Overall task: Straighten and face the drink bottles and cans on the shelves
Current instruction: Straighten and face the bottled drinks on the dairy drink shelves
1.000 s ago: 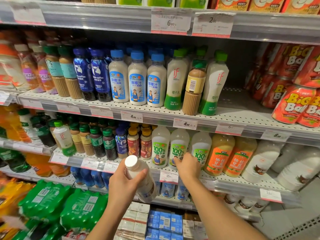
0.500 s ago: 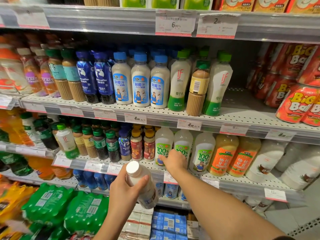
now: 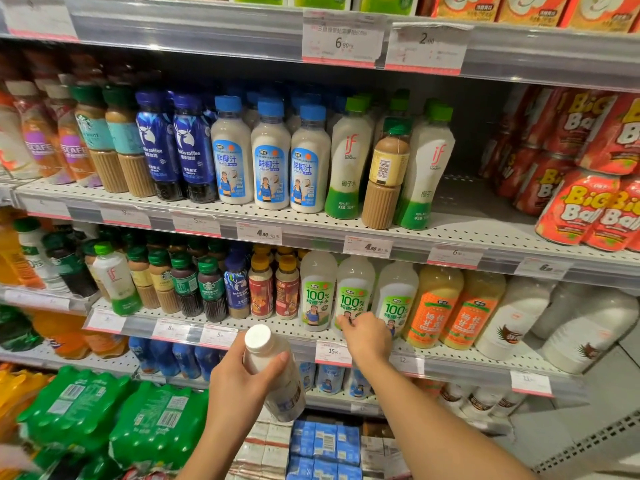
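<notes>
My left hand (image 3: 239, 393) grips a white bottle with a white cap (image 3: 273, 368), tilted, in front of the lower shelf edge. My right hand (image 3: 367, 337) reaches to the middle shelf, fingers curled on the base of the middle "100%" coconut water bottle (image 3: 353, 289). Two like bottles flank it, one on the left (image 3: 317, 289) and one on the right (image 3: 396, 292). One shelf up, a brown coffee bottle (image 3: 388, 174) stands between two white-green "if" bottles with its barcode facing out.
Orange-labelled juice bottles (image 3: 436, 306) and white coconut bottles (image 3: 512, 317) stand right of my hand. Small coffee bottles (image 3: 187, 285) fill the left. Red "Big Bang" cans (image 3: 588, 209) sit upper right. Green shrink-wrapped packs (image 3: 104, 410) and blue cartons (image 3: 322, 441) lie below.
My right hand has shifted along the row of "100%" bottles and now sits on the middle one. My left hand still holds the white bottle in much the same place.
</notes>
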{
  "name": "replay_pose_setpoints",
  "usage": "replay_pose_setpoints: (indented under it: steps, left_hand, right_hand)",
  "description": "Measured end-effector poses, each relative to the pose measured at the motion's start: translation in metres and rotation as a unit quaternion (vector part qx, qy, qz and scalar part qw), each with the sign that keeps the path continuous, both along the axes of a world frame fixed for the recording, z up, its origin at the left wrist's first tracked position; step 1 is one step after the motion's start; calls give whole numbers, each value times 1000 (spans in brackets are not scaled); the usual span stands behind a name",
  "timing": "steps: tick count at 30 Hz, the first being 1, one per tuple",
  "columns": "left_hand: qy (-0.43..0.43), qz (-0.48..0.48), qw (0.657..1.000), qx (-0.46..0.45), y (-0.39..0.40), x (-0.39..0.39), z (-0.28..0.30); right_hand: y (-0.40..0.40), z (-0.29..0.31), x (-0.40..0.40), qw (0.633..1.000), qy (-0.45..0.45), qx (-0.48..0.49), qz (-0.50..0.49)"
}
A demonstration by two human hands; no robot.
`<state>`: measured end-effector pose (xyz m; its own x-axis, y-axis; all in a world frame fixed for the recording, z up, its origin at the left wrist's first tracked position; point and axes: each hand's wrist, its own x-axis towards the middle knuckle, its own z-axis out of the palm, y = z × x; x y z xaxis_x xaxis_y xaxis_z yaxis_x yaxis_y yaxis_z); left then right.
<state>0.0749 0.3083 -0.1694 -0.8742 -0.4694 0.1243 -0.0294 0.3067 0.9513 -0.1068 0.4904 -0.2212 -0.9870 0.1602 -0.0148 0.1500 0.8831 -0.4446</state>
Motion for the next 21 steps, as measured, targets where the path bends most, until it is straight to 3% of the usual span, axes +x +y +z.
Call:
replay_pose_setpoints:
  steps: [11,16,21]
  left_hand:
    - [-6,-39,999,-25,21,-10,0]
    - [-11,-49,998,-45,38,-22,2]
    - [-7,-78,994,-72,79,-50,10]
  right_hand:
    - [40,3,8,1000,18,-12,-22]
    - [73,5,39,981,-1,-157,112]
    - [102,27,83,951,-63,-213,213]
